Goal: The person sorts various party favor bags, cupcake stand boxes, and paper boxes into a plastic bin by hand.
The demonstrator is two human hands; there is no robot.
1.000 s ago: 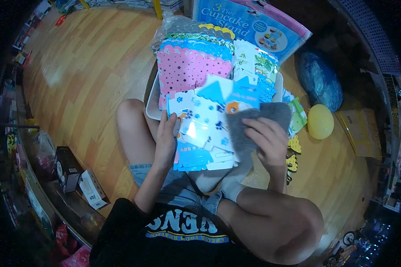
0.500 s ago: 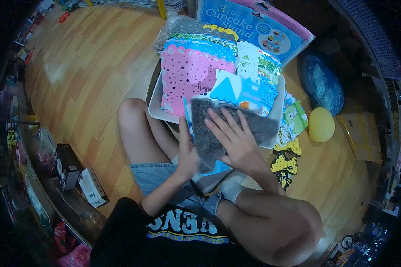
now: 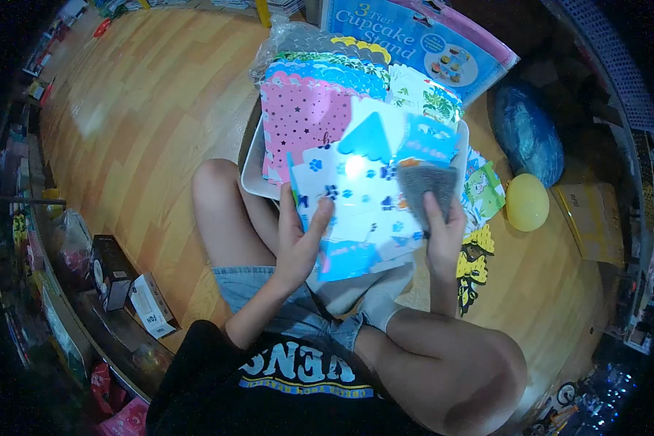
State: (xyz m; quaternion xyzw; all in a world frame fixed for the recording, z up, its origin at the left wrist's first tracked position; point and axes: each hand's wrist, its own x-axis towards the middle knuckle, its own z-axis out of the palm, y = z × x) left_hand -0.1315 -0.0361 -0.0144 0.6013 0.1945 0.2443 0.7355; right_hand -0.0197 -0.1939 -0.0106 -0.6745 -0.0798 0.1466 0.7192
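Observation:
My left hand point(image 3: 299, 247) grips the left edge of a white sheet with blue paw prints point(image 3: 356, 211), its thumb lying on top. Other blue and white printed pieces show around and beneath the sheet. In my right hand point(image 3: 445, 236) is a bunched grey cloth point(image 3: 425, 189), pinched at the sheet's right side. Behind them, a white bin point(image 3: 253, 173) holds pink sheets with black stars point(image 3: 298, 123) and blue scalloped pieces. Part of the bin is hidden by the sheet.
A cupcake stand box point(image 3: 414, 43) stands behind the bin. To the right are a yellow balloon point(image 3: 527, 202), a blue plastic bag point(image 3: 527, 134), a cardboard box point(image 3: 588, 218) and yellow-black bow cutouts point(image 3: 474, 269). Small boxes point(image 3: 151, 305) lie at the left.
The grey cloth, previously spread over the sheet under my right hand, is now bunched in that hand at the right. The paw-print sheet has come into view.

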